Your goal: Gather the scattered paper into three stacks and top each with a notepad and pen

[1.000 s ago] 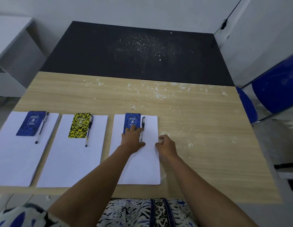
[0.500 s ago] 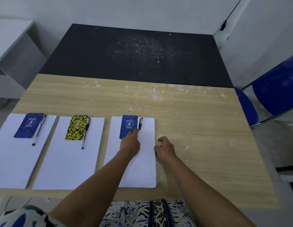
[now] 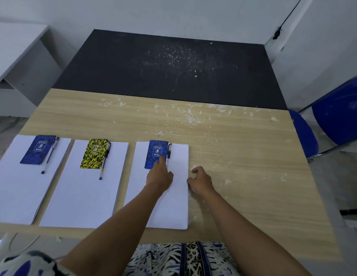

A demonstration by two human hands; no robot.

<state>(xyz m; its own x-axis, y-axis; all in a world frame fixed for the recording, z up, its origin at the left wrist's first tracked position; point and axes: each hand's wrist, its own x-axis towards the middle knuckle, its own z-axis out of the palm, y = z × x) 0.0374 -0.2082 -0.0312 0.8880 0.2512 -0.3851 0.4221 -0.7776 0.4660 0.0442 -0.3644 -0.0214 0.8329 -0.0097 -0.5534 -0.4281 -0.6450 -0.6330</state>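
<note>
Three white paper stacks lie side by side along the near edge of the wooden table. The left stack [image 3: 18,188] carries a blue notepad [image 3: 37,150] and a pen [image 3: 50,155]. On the middle stack [image 3: 82,194] sit a yellow-black notepad [image 3: 94,153] and a pen [image 3: 104,160]. The right stack [image 3: 173,200] has a blue notepad [image 3: 155,153] with a pen [image 3: 169,152] beside it. My left hand [image 3: 159,177] rests on that stack, a finger touching the notepad's lower corner next to the pen. My right hand [image 3: 200,181] sits loosely curled at the stack's right edge, holding nothing.
The wooden table [image 3: 243,166] has white crumbs scattered over its far part. Behind it lies a black surface [image 3: 169,68]. A blue chair [image 3: 333,120] stands at the right, and a grey-white desk [image 3: 16,62] at the far left.
My left hand has drawn back a little, from covering the notepad's lower end and the pen to a fingertip touch. The view has shifted slightly.
</note>
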